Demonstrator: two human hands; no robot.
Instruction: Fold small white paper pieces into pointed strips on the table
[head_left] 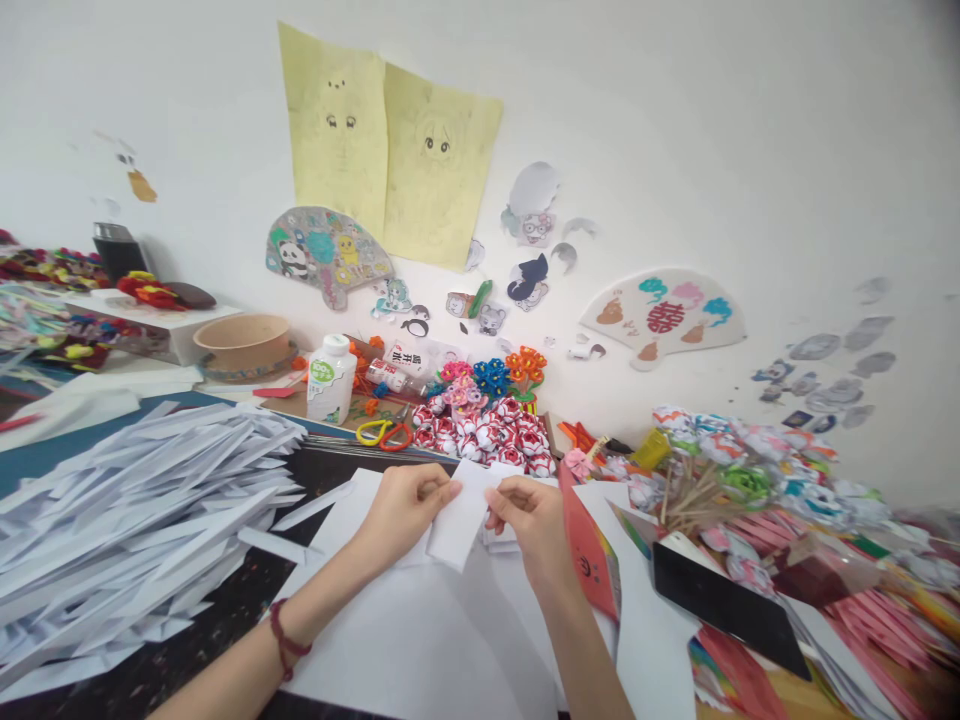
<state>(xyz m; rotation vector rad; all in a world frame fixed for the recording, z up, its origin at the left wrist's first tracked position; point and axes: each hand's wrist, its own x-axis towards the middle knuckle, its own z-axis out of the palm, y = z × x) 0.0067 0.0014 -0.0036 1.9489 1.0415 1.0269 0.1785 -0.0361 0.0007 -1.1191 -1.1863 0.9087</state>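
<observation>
Between my two hands is a small white piece of paper [459,525], held a little above white sheets [435,630] spread on the table. My left hand [401,510] pinches its left side between thumb and fingers; a dark red bracelet circles that wrist. At the paper's right edge my right hand [525,515] has its thumb and fingers closed on it. More small white paper pieces [504,540] lie beneath, partly covered by the right hand. To the left rises a large heap of folded white paper strips [172,500].
Behind my hands are scissors [384,434], a white bottle [331,380] and red-and-white paper flowers [487,435]. A black phone [727,605] and a red packet [589,545] lie to the right, near bundled sticks [694,495]. A round tan container [244,345] stands back left, before the wall.
</observation>
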